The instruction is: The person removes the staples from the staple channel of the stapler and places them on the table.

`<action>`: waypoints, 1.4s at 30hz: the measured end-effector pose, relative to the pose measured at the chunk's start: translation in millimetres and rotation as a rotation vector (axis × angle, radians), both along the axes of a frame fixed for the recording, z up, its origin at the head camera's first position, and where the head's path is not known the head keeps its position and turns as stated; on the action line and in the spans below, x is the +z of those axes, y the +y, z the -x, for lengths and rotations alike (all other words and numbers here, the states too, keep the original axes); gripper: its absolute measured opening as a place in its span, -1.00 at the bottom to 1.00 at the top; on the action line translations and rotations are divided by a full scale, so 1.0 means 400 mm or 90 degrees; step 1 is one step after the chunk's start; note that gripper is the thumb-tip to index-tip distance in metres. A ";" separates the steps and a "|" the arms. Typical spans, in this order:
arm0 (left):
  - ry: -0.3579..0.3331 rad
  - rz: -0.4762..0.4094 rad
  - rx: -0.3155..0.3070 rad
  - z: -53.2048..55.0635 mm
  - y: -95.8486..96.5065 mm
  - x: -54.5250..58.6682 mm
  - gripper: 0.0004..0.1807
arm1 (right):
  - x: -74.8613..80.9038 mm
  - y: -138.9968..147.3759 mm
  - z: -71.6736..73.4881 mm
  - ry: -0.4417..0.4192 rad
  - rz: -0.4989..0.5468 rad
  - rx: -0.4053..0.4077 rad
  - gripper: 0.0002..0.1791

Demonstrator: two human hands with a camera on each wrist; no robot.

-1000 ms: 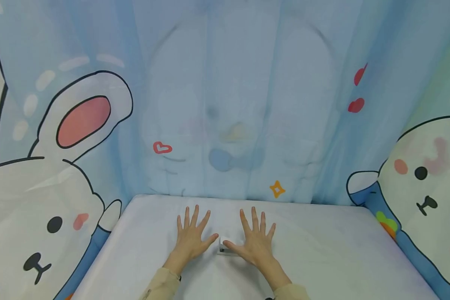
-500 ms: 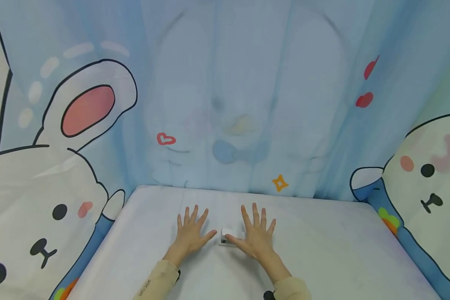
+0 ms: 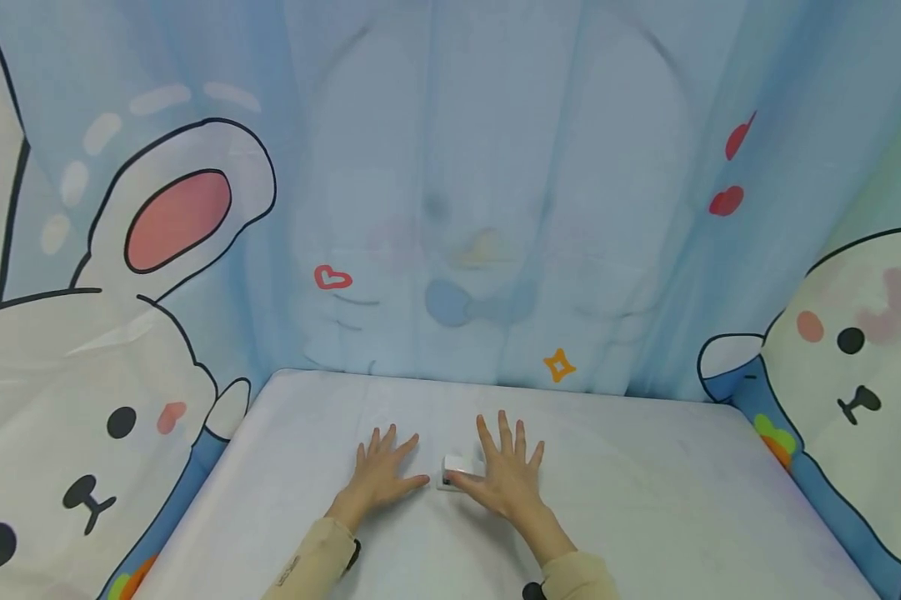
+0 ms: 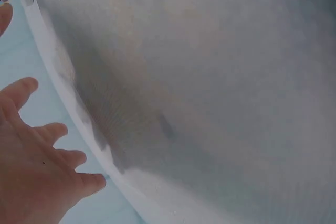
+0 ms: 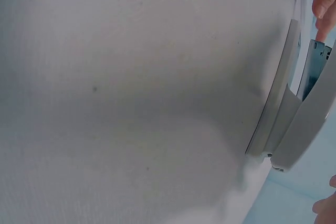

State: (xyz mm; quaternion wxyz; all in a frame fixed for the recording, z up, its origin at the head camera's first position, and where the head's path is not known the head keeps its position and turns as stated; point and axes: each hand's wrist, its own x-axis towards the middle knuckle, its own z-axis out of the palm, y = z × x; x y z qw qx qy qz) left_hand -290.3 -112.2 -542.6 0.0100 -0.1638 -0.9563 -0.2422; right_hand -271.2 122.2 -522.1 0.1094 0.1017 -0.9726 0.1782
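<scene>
A small white stapler [image 3: 456, 465] stands on the white table between the hands. Its base and raised upper arm [image 5: 307, 129] show from the side in the right wrist view. In the head view my right hand [image 3: 508, 483] is just right of it, fingers spread, thumb overlapping the stapler; whether it touches cannot be told. My left hand [image 3: 377, 481] is left of the stapler, fingers spread, thumb pointing toward it with a gap between. The left wrist view shows that left hand [image 4: 39, 166] with parted fingers. Neither hand holds anything.
A white cloth covers the table [image 3: 645, 492]. A blue curtain [image 3: 488, 183] hangs behind it, and printed bear and rabbit panels [image 3: 45, 433] stand at the sides. Beige sleeves [image 3: 311, 554] cover both forearms.
The head view has tilted slightly down. My left hand has drawn back a little, its fingers now lower; my right hand has shifted slightly left. The stapler stays in place.
</scene>
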 end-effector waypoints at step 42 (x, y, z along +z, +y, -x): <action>-0.072 -0.159 -0.056 0.021 0.069 -0.009 -0.63 | -0.024 -0.015 0.001 -0.020 0.207 0.165 -0.62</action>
